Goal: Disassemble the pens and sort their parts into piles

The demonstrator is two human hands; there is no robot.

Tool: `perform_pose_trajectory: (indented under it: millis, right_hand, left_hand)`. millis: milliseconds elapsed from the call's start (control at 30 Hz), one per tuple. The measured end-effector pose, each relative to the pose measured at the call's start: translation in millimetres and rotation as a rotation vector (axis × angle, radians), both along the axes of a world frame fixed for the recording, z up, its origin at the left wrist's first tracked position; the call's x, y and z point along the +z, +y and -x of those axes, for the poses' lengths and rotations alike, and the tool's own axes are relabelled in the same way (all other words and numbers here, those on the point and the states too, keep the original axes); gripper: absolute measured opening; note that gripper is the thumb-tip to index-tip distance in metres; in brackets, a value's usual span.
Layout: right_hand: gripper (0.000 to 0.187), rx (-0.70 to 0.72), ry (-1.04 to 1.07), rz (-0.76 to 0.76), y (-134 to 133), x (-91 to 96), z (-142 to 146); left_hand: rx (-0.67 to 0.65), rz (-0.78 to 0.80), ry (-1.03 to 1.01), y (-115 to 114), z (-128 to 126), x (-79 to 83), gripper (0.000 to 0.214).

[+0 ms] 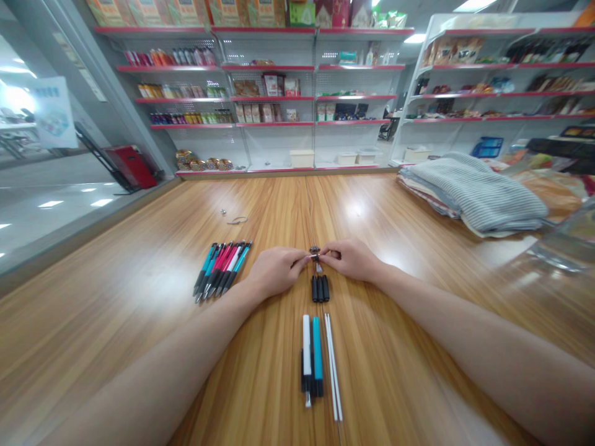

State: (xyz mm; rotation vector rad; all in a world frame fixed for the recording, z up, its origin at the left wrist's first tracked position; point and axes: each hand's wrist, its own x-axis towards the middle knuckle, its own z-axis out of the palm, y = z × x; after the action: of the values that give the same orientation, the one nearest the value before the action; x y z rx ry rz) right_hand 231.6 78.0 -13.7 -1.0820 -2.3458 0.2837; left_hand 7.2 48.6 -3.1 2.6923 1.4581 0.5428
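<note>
The left hand (276, 271) and right hand (351, 260) meet near the middle of the worktop (116, 310). Their fingertips pinch a small dark-and-metal pen part (315, 253) from either side, though it is too small to make out in detail. Neither hand is clenched, and the remaining fingers curl loosely.

Just below the pinch lies a small pale piece (318, 267), then three black pen sections (320, 288) side by side. Closer to the worktop's near edge are a white pen barrel (306, 347) and a teal pen barrel (317, 348), with black parts (318, 388) at their lower ends. Beside them lie two thin white refill tubes (333, 365).

Just beside the left hand, a row of teal, pink and white pens (222, 267) lies with the tips toward the near edge. Toward the far edge are a small metal ring (223, 212) and a thin wire loop (237, 220). A folded striped grey cloth (478, 192) sits at the far right corner, below red-edged shelves (316, 30) of packaged goods.
</note>
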Motion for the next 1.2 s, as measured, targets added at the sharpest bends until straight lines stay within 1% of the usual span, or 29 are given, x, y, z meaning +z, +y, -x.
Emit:
perform_pose_trajectory:
  millis: [533,867,1200]
  right_hand:
    - [0.020,-0.015,0.012,0.003,-2.8,3.4,2.3]
    - [0.020,-0.021,0.021,-0.004,-2.3,1.5,1.9]
    - [0.019,-0.018,0.013,-0.006,-2.4,1.5,1.5]
  left_hand:
    - [-0.004,-0.004,0.002,-0.1,0.6,0.0,0.039]
    - [0.003,-0.005,0.002,-1.7,-0.5,2.1,0.037]
    - [0.001,0.003,0.008,-1.6,-0.4,3.1,0.039]
